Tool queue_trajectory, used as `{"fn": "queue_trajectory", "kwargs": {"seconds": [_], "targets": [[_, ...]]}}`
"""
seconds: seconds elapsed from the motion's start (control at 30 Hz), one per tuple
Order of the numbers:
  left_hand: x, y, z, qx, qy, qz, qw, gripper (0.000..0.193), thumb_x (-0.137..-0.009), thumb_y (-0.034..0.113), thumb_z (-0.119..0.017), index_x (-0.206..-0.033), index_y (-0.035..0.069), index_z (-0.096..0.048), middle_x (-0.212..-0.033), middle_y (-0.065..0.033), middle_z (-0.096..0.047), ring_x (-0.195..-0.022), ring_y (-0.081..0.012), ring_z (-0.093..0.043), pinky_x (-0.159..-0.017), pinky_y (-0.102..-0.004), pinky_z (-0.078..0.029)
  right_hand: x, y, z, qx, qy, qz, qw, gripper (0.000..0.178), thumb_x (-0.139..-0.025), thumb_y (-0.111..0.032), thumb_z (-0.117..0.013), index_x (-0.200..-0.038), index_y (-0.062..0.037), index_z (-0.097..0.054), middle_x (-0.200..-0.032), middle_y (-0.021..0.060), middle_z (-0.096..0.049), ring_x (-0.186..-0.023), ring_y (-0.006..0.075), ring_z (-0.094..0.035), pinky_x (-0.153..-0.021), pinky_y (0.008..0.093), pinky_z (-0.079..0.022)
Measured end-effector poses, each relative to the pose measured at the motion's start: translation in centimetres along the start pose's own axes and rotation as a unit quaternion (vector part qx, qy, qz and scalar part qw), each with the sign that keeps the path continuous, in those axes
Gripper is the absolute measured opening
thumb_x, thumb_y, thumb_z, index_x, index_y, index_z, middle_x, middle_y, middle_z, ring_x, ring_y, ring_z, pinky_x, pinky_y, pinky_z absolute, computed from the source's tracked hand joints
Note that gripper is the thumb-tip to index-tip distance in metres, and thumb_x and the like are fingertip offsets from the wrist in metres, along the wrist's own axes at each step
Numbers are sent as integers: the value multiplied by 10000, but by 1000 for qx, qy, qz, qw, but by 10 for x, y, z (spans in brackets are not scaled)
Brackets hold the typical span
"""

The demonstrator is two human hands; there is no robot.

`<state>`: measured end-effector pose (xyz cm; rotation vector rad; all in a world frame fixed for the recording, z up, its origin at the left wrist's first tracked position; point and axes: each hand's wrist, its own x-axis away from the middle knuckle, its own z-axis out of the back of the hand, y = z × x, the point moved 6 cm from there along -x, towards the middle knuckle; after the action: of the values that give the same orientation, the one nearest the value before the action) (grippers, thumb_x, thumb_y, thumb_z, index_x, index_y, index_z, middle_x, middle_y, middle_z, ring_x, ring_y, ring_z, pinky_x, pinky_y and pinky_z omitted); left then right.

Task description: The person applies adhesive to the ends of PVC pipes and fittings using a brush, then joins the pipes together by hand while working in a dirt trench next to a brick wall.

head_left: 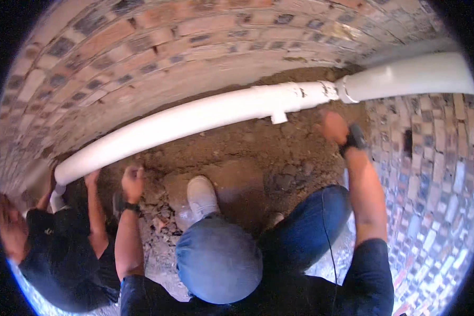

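Pipe (195, 118), white and long, is laid across the dirt trench (258, 152) from the near left up to the far right, right along the foot of a brick wall (142, 47). A joint collar (345, 89) is seen toward the right end, with a short white stub (278, 117) poking down from the middle. Right hand (334, 128) is raised just below the pipe near that collar, closed into a fist with nothing visibly held, and a dark watch (355, 138) is worn on that wrist. Left hand (133, 181) is curled narrow over the rubble (160, 224) below the pipe's left part; something small might be pinched in it, but that can't be told from this blur. A dark band (131, 207) is worn on the left wrist. A white shoe (201, 196) is planted on the dirt between the two arms, and a blue-jeaned knee (218, 260) is bent up close. On the far left another person in a dark shirt (63, 253) is crouched at the pipe's end, one hand (92, 178) up against it. Brick paving (432, 174) is seen to the right.
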<state>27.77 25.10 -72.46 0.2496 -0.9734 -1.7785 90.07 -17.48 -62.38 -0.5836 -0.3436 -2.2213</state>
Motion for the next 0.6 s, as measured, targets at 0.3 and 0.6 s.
{"fn": "queue_trajectory", "kwargs": {"seconds": [0.3, 0.6], "targets": [[-31, 7, -50, 583, 8, 273, 765, 916, -945, 614, -654, -1602, 102, -273, -1658, -124, -215, -1504, -354, -291, -1194, -531, -357, -22, -89, -48, -513, -1, -276, 813, 718, -953, -620, -627, -1163, 64, -688, -948, 147, -720, -692, 244, -669, -640, 387, -567], [-47, 46, -65, 596, 96, 223, 766, 814, -945, 564, -680, -1552, 126, -362, -1582, -95, -375, -1460, -326, -351, -1204, -592, -320, -48, -87, -103, -512, 129, -182, 830, 676, -989, -592, -569, -1065, 56, -747, -1057, 219, -754, -1042, 338, -693, -946, 419, -504]]}}
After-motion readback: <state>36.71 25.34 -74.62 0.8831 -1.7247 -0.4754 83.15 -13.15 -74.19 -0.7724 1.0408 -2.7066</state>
